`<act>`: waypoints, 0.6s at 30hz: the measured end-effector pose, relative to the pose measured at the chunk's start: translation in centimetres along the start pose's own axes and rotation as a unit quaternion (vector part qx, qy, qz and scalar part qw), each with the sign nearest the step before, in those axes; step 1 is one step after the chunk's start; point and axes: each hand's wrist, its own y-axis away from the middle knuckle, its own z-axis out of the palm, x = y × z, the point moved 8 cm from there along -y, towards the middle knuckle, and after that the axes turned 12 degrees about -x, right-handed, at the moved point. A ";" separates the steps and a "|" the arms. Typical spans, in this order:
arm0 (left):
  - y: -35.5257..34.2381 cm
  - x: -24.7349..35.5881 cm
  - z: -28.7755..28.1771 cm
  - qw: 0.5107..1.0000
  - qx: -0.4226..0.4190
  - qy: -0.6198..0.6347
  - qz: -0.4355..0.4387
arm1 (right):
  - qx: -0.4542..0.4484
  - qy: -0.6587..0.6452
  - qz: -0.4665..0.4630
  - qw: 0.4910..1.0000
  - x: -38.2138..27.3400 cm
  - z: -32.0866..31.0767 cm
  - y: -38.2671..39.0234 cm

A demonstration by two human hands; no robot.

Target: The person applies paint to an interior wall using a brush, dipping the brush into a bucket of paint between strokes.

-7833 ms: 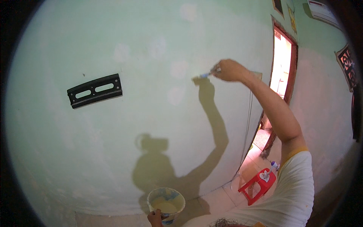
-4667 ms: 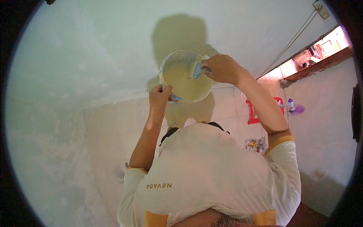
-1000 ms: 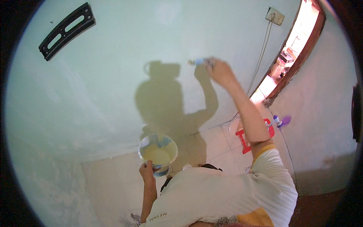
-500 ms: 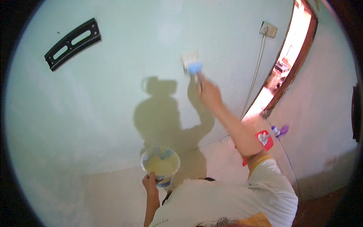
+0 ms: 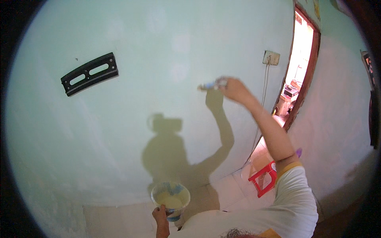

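Observation:
My right hand (image 5: 232, 89) is closed on a paintbrush (image 5: 208, 86) with a pale blue band, raised against the pale green wall (image 5: 131, 43); motion blurs the bristles, so I cannot tell if they touch it. My left hand (image 5: 160, 216), low in view, grips the rim of a plastic bucket (image 5: 170, 196) holding pale, cream-coloured liquid. My shadow falls on the wall above the bucket and beside the brush.
A black slotted metal bracket (image 5: 89, 73) is fixed to the wall at left. At right are a socket box (image 5: 270, 57) with hanging cables, a bright doorway (image 5: 301, 47) and a red plastic stool (image 5: 262, 180) on the tiled floor (image 5: 226, 202).
Since half a second ago the brush has swung to point leftward, lower on the wall relative to the bracket. The view has tilted up, so wall, bucket and left hand sit lower in the picture.

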 end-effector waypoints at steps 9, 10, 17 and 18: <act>0.4 0.0 0.7 0.999 -0.019 0.048 0.007 | 0.362 0.108 -0.170 0.910 -11.6 -26.9 -7.6; 0.5 0.1 1.0 0.999 -0.015 0.045 0.007 | 0.396 0.107 -0.202 0.889 -12.5 -27.6 -7.4; -0.5 -1.2 0.0 0.999 -0.002 0.048 -0.007 | 0.239 0.096 -0.043 0.965 -9.0 -16.7 -8.2; -0.8 -1.5 -0.2 1.000 -0.024 0.006 0.004 | 0.220 0.094 -0.040 0.970 -8.1 -13.5 -6.5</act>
